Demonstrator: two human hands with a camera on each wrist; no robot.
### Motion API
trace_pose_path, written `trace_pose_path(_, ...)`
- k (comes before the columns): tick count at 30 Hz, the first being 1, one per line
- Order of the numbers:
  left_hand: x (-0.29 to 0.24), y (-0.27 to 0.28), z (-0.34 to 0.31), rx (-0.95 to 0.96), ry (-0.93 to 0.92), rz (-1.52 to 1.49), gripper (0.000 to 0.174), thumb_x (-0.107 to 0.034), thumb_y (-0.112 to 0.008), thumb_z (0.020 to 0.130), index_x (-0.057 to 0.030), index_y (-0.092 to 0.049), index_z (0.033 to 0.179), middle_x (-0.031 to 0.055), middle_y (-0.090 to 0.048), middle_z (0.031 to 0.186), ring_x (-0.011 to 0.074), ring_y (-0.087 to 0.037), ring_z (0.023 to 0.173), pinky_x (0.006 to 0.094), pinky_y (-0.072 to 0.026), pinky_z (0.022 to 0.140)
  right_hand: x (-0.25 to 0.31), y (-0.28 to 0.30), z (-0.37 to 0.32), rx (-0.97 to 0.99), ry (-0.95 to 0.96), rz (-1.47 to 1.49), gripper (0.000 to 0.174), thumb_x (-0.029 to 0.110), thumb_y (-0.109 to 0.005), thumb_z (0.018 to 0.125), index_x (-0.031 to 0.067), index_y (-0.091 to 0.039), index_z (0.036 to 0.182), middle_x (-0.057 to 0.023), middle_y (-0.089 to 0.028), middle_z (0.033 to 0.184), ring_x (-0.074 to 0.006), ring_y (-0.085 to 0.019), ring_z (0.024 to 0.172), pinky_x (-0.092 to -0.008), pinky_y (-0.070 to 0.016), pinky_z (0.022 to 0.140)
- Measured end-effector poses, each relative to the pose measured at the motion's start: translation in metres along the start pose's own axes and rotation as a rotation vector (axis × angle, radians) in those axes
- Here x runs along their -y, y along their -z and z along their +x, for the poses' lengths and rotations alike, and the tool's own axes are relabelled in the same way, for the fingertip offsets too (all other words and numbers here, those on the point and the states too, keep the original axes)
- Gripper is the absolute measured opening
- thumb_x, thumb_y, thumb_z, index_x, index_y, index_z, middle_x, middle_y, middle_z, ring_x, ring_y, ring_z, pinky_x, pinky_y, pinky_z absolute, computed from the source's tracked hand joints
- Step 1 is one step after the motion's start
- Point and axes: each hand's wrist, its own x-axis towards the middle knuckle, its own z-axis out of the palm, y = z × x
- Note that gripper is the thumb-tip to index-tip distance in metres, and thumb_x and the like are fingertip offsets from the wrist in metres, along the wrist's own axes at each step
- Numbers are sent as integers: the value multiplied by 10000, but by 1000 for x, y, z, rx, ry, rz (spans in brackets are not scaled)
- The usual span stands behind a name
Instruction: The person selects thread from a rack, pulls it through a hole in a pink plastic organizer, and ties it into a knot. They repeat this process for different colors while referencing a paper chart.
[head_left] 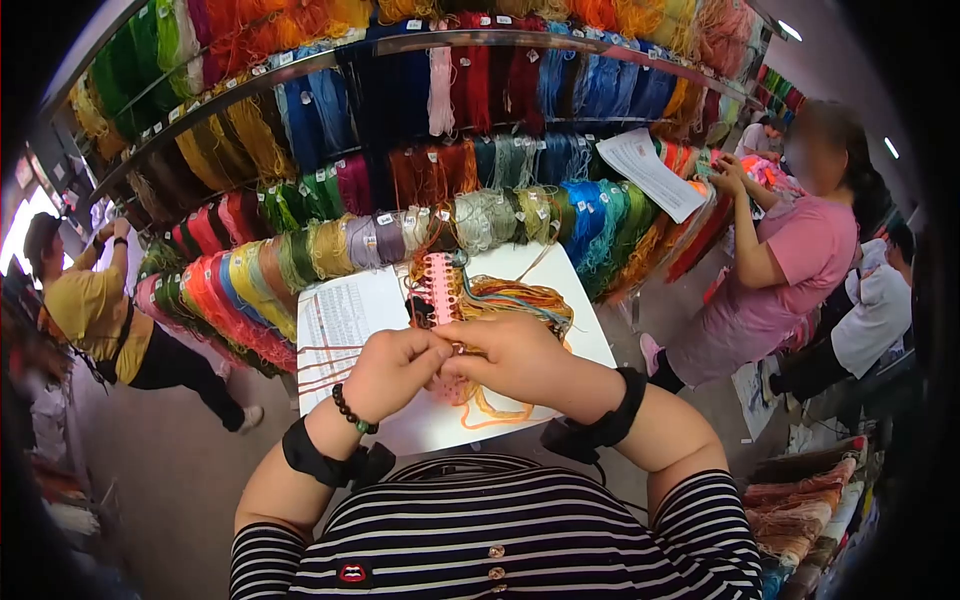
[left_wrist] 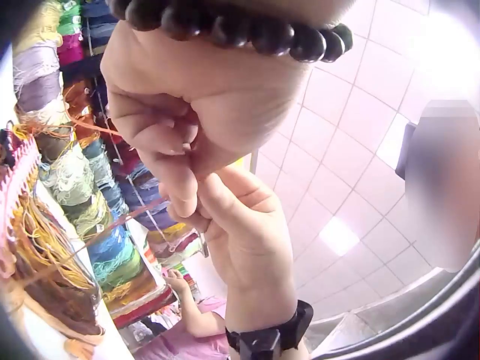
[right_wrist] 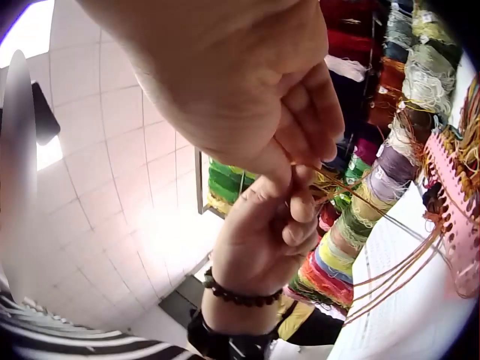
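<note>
Head view, left hand: left hand (head_left: 395, 375) closed in a pinch, thumb against bent forefinger, meeting the other hand's fingertips; what it pinches is too small to tell here.
Head view, right hand: right hand (head_left: 515, 360) also pinching, fingertips touching the left's.
Head view, just beyond the grip: pink holed thread card (head_left: 440, 290), strands tied along both edges; bundle of yellow, brown and blue threads (head_left: 520, 295) fanned to its right.
Head view, under the grip: white board (head_left: 590, 345); printed sheet (head_left: 345, 310) on its left part, brown strands (head_left: 330, 350) lying across.
Head view, farther out: racks of tagged thread skeins (head_left: 385, 240) beyond the board; person in yellow top (head_left: 85, 310) left, person in pink (head_left: 800, 250) right.
Left wrist view, grip: both hands' fingertips together; a thin brown thread (left_wrist: 124, 219) runs from them toward the card side. Which fingers bear it, cannot tell.
Left wrist view, above the grip: dark bead bracelet (left_wrist: 232, 31) on the left wrist.
Right wrist view, grip: thumbs and fingers of both hands pinched on fine brown thread, which trails from the fingertips toward the pink holed thread card.
Right wrist view, beside the grip: skeins behind; brown strands loose over the printed sheet.
</note>
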Motion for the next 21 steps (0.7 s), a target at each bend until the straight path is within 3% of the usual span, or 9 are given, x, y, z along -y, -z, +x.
trace_pose_path(1, 2, 2, 2, 5, 35, -45, 208, -135, -526, 945, 20, -660, 912, 69, -693, 768, 124, -643, 655, 256, -520, 603, 2, -9, 3, -117, 27, -111, 298, 214, -646, 817, 58, -649, 1072, -111, -669, 822, -302, -635, 743, -378, -498, 646)
trace_pose_path(4, 3, 10, 1, 106, 145, -253, 218, -134, -508, 957, 25, -655, 975, 62, -704, 828, 122, -652, 694, 248, -524, 624, -5, -20, 8, -224, 201, -308, 197, 190, -652, 771, 76, -659, 932, -82, -652, 773, -275, -630, 702, -375, -488, 617)
trace_pose_path(7, -6, 17, -5, 229, 279, -797, 232, -136, -501, 962, 29, -643, 1045, 81, -707, 874, 109, -654, 726, 240, -519, 627, -9, -19, 9, -224, 349, -401, 131, 163, -654, 710, 95, -635, 820, -64, -619, 712, -262, -614, 672, -375, -480, 600)
trace_pose_path(10, 2, 16, -4, 226, 255, -742, 243, -155, -537, 952, 27, -645, 1073, 84, -703, 883, 92, -636, 710, 224, -506, 618, -5, -18, 10, -254, 345, -494, 108, 120, -636, 672, 100, -609, 774, -56, -590, 676, -262, -600, 663, -385, -474, 596)
trace_pose_path(13, 7, 16, -2, 61, 99, -186, 246, -172, -573, 938, 16, -654, 1074, 70, -697, 875, 87, -617, 687, 221, -499, 613, -1, -11, 6, -367, 278, -438, 82, 110, -642, 704, 99, -617, 781, -59, -593, 683, -268, -599, 681, -379, -474, 603)
trace_pose_path(16, 22, 22, -3, 3, 34, -138, 239, -180, -601, 923, -1, -669, 1065, 37, -691, 841, 83, -601, 670, 221, -495, 613, -12, -1, -3, -344, 124, -412, 50, 147, -634, 763, 103, -621, 786, -61, -604, 702, -274, -597, 687, -390, -473, 610)
trace_pose_path(17, 23, 22, -6, 4, 75, -152, 221, -178, -608, 915, -5, -682, 1032, 32, -687, 803, 85, -602, 663, 222, -495, 613, -20, 0, -7, -277, 95, -389, 62, 168, -628, 781, 106, -622, 785, -62, -609, 710, -275, -601, 696, -395, -473, 616)
trace_pose_path(20, 44, 20, -5, -2, -174, 254, 210, -176, -618, 905, -9, -690, 1010, 39, -683, 772, 86, -606, 660, 224, -496, 613, -42, -14, -19, -37, -11, -324, 113, 221, -605, 819, 114, -634, 796, -67, -625, 738, -288, -610, 721, -412, -474, 628)
trace_pose_path(21, 41, 17, -6, 30, -150, 261, 196, -173, -618, 902, -14, -696, 987, 47, -682, 758, 78, -612, 652, 226, -500, 598, -43, -19, -22, 66, -53, -312, 127, 231, -594, 821, 116, -645, 808, -70, -632, 750, -298, -612, 727, -419, -474, 629)
